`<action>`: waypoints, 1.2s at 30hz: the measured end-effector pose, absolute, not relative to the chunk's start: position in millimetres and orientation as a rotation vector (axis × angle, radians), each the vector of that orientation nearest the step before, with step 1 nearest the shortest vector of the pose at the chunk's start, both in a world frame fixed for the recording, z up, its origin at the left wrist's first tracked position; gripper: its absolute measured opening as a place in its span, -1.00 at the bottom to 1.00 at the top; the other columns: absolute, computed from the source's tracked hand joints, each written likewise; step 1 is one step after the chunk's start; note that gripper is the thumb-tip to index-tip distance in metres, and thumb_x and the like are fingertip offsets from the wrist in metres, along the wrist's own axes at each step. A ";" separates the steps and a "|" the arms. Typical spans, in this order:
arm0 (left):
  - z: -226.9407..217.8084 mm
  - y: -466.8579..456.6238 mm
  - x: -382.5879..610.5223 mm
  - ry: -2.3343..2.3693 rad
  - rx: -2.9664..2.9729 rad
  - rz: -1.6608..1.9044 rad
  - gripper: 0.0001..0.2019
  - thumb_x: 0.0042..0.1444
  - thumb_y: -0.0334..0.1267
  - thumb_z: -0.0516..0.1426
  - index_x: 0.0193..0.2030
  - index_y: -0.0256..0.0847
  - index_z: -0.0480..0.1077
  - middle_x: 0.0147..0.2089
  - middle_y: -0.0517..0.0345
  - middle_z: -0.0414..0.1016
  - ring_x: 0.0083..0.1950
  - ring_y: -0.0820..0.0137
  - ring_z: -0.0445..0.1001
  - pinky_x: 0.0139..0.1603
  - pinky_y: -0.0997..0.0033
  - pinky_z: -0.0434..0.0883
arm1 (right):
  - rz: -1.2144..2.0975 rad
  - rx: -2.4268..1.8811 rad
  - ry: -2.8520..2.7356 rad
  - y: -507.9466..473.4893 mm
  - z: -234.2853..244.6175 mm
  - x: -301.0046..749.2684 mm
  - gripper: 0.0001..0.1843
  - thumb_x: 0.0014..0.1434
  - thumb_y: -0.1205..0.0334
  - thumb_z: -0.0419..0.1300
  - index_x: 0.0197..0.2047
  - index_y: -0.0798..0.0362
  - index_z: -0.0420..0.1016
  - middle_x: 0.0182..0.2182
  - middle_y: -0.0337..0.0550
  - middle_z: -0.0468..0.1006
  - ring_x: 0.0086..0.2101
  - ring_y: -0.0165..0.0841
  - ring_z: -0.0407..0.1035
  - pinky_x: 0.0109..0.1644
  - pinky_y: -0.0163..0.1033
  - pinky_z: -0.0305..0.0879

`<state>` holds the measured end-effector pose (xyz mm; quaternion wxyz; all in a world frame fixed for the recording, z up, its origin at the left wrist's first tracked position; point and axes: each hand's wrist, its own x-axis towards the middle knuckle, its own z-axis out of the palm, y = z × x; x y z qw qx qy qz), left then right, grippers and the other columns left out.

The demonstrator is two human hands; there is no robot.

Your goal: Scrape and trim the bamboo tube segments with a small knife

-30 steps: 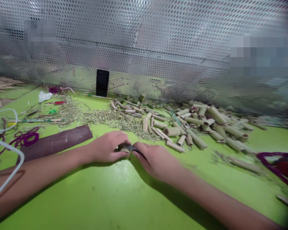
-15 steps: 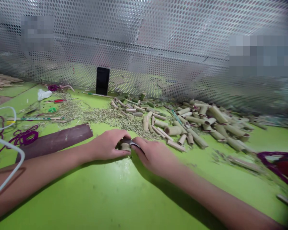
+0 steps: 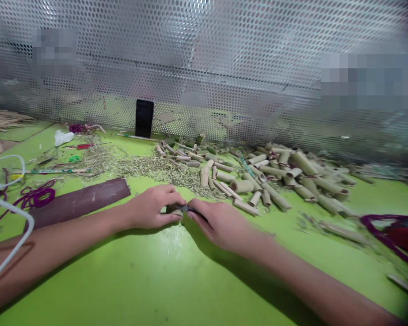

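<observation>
My left hand (image 3: 151, 207) rests on the green table (image 3: 149, 280) with its fingers curled round a short bamboo piece (image 3: 174, 209). My right hand (image 3: 221, 224) meets it from the right and pinches a dark blade (image 3: 189, 209) whose edge lies against the bamboo piece. Both hands press down at the table's middle. Most of the bamboo piece is hidden under my fingers.
A heap of cut bamboo tubes (image 3: 275, 174) spreads behind and to the right, with fine shavings (image 3: 146, 165) to the left. A brown flat strip (image 3: 80, 201), purple cord (image 3: 37, 195), a white cable (image 3: 7, 213) and a black phone (image 3: 144, 118) against the perforated metal screen (image 3: 224, 68).
The hands stay together on the bamboo piece. The blade has shifted slightly against it, and the view has wobbled a little.
</observation>
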<state>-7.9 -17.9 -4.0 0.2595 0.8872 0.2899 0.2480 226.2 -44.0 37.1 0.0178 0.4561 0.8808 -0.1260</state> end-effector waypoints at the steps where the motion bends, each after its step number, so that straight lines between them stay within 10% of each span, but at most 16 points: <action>1: -4.7 -17.4 -8.1 0.782 2.399 0.677 -0.74 0.31 -0.12 0.22 0.07 -0.14 0.46 -0.02 0.01 0.54 0.01 0.18 0.50 0.06 0.17 0.44 | -0.398 1.419 2.744 -43.3 37.2 227.3 -0.76 0.48 0.24 0.00 -0.15 0.06 0.47 -0.37 -0.11 0.62 -0.47 -0.32 0.39 -0.40 -0.26 0.09; 8: -4.9 -15.8 -6.1 0.906 2.284 0.636 -0.35 0.22 -0.02 0.31 0.38 -0.12 0.26 0.12 -0.07 0.58 0.04 0.12 0.56 0.07 0.08 0.48 | -0.544 1.574 2.844 -39.8 32.5 229.8 -0.75 0.41 0.13 0.07 -0.03 0.08 0.50 -0.39 -0.08 0.65 -0.48 -0.29 0.43 -0.41 -0.26 0.17; 36: -4.0 -14.9 -3.2 0.843 2.308 0.668 -0.40 0.19 -0.14 0.33 0.34 -0.08 0.28 0.19 -0.07 0.56 0.17 0.06 0.53 0.19 0.05 0.45 | -0.539 1.581 2.822 -44.7 23.5 216.0 -0.85 0.38 0.37 0.04 -0.08 0.05 0.43 -0.30 -0.05 0.65 -0.43 -0.31 0.43 -0.37 -0.27 0.20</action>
